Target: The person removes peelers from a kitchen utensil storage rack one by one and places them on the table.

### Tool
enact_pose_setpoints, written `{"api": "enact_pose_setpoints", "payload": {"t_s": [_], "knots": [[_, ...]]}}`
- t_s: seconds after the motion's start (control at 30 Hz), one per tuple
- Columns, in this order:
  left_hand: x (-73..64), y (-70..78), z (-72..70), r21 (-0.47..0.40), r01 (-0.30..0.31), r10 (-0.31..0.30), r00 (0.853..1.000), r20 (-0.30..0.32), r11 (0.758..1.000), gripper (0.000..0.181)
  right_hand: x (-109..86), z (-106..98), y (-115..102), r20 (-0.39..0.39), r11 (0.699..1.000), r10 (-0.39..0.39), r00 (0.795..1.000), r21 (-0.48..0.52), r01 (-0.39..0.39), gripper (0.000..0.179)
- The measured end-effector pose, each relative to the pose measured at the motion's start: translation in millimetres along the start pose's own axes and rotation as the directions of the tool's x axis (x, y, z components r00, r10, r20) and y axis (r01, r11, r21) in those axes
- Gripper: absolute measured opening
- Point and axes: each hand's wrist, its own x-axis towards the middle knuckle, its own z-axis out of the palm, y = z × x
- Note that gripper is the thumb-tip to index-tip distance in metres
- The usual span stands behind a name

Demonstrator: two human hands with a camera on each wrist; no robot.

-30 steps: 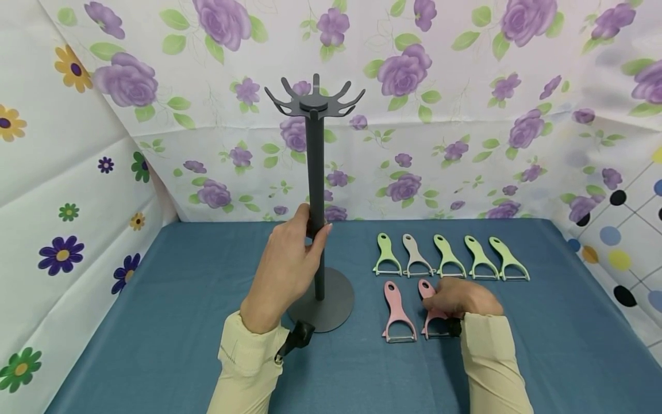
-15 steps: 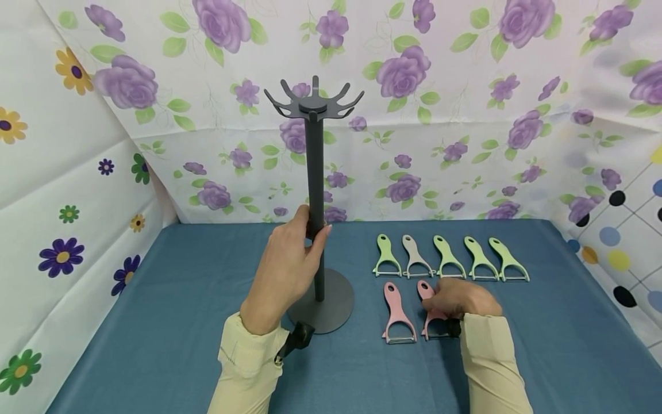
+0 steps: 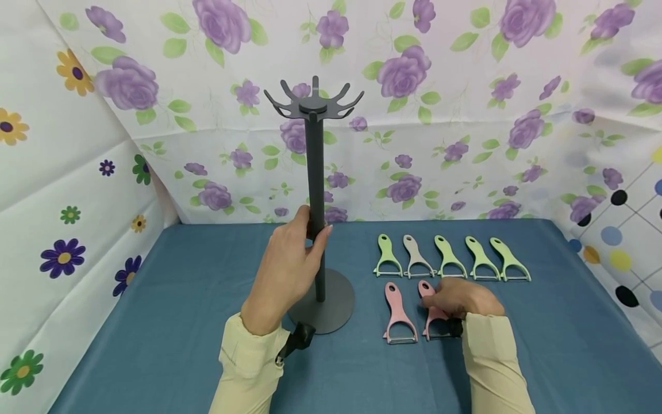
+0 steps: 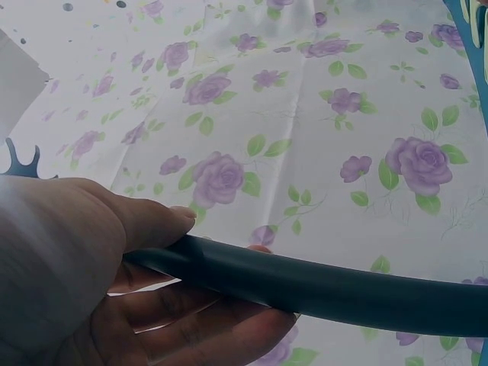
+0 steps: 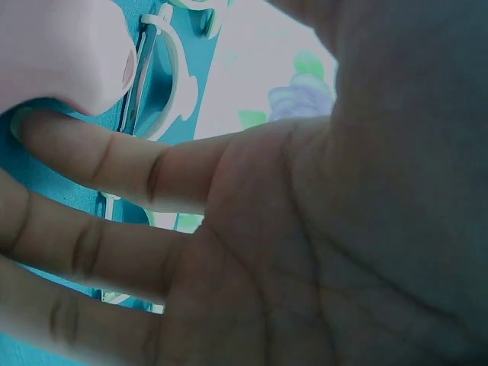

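A dark grey rotating-style utensil stand [image 3: 315,167] with upturned hooks stands upright on its round base, left of the peelers. My left hand [image 3: 284,261] grips its pole near mid-height; the left wrist view has thumb and fingers around the pole [image 4: 343,286]. Farther right, my right hand [image 3: 462,296] is over a pink Y-peeler [image 3: 426,287] lying on the table, pinching its handle. Part of that peeler is hidden by the hand. In the right wrist view the index finger [image 5: 99,152] lies against the pink peeler [image 5: 61,57]; the thumb's tip is out of sight.
Another pink peeler [image 3: 395,313] lies between the stand and my right hand. Behind is a row of green peelers [image 3: 442,250] with one pale peeler [image 3: 412,250] among them. A flowered cloth [image 3: 217,126] hangs at the back of the blue-covered table [image 3: 170,322].
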Motion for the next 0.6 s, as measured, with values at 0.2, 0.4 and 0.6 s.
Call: {"api": "enact_pose_setpoints", "payload": {"t_s": [0.2, 0.4, 0.6], "knots": [[-0.9, 0.4, -1.3, 0.007, 0.013, -0.013, 1.000, 0.008, 1.000, 0.022, 0.7, 1, 1, -0.004, 0.999, -0.042, 0.999, 0.032, 0.042, 0.043], [-1.7, 0.2, -0.8, -0.006, 0.026, -0.026, 1.000, 0.011, 1.000, 0.021, 0.7, -2, 3, -0.085, 0.997, -0.056, 0.995, 0.041, 0.060, 0.036], [-1.4, 0.4, -2.2, -0.015, 0.036, -0.035, 0.999, 0.027, 0.999, 0.024, 0.5, -10, 3, -0.179, 0.987, -0.160, 0.971, -0.014, 0.160, 0.037]]}}
